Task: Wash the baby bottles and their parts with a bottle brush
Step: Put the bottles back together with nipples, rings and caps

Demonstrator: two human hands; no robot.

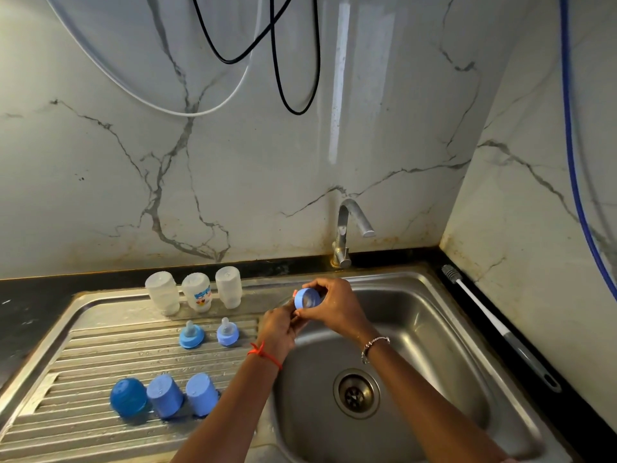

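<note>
Over the back left corner of the sink (420, 332) the right hand (335, 310) holds a blue ring (307, 299) from a bottle top, fingers (329, 286) curled over its upper edge and thumb under it, the open side turned toward the camera. The left hand (278, 329) is pressed up against the right one just below the ring. Its fingers are hidden behind the right hand, so whether they grip anything cannot be told.

On the ribbed draining board (100, 345) to the left stand the other parts in three rows:
- at the back, three clear bottles (197, 292) mouth down, side by side
- in the middle, two teats in blue rings (191, 335), pointing up
- nearest the camera, three blue caps (165, 396) touching each other

The bottle brush (494, 322) lies apart from all this on the black bench (26, 305) along the right side of the sink, bristles toward the back wall. The tap (347, 232) stands behind the hands, its spout aimed into the basin, and the drain (356, 393) shows between the forearms.
</note>
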